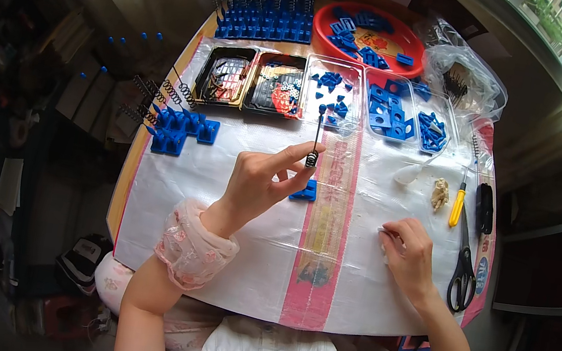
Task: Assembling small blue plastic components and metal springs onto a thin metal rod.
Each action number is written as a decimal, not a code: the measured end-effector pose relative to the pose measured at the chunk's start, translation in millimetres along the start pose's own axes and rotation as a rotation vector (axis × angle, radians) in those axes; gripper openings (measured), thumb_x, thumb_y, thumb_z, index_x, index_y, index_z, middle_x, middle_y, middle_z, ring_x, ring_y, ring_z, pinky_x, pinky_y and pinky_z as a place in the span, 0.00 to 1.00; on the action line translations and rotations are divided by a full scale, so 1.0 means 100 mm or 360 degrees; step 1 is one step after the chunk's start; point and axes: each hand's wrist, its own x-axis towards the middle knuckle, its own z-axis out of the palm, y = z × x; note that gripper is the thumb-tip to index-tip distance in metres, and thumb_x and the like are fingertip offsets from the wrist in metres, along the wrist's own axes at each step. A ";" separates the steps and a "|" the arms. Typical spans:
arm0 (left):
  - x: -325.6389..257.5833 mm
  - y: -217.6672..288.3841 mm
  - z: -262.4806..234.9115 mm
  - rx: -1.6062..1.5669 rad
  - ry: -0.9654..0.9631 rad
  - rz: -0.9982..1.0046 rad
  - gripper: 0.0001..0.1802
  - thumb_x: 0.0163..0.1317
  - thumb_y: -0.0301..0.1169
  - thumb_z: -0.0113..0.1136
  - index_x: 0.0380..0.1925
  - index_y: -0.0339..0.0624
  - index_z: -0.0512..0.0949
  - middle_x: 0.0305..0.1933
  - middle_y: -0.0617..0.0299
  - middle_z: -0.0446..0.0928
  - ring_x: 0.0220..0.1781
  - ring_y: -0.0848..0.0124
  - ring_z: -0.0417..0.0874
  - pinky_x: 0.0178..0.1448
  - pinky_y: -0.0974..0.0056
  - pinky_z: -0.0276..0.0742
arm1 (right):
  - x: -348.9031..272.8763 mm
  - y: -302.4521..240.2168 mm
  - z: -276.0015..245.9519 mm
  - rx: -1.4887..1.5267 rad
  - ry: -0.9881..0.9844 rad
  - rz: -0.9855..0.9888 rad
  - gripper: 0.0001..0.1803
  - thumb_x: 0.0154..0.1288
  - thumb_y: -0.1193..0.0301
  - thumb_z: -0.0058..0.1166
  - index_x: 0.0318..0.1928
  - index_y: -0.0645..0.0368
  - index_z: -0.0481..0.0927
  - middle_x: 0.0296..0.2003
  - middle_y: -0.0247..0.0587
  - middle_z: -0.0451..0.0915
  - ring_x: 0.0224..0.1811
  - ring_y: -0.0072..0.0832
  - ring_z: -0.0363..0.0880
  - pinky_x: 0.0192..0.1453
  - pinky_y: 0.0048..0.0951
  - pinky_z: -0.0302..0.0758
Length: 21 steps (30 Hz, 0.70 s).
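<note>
In a pinch of thumb and index finger, my left hand (261,183) holds a black coil spring (311,159) over the middle of the table. From the spring rises a thin dark rod with a blue tip (322,109). Just below those fingers a blue plastic base (304,191) rests on the sheet, partly covered by the hand. My right hand (410,255) is near the table's right side, its thumb and fingers closed together. Something small and whitish shows at its fingertips, too small to name.
Black trays (271,112) and clear trays of blue parts line the back, before a red basin (421,46). Spring assemblies on blue bases (168,142) stand left, more at far left. On the right lie a white spoon (409,174), beige lump (440,195), yellow-handled screwdriver (457,209) and scissors (462,276).
</note>
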 end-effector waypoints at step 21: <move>-0.02 -0.03 0.02 -0.0030 0.0032 0.0029 0.24 0.61 0.25 0.75 0.58 0.51 0.85 0.26 0.66 0.86 0.20 0.78 0.83 0.25 0.71 0.76 | 0.17 0.01 0.15 0.0006 0.0017 0.0100 0.09 0.58 0.83 0.65 0.40 0.67 0.84 0.34 0.45 0.83 0.38 0.35 0.82 0.43 0.33 0.80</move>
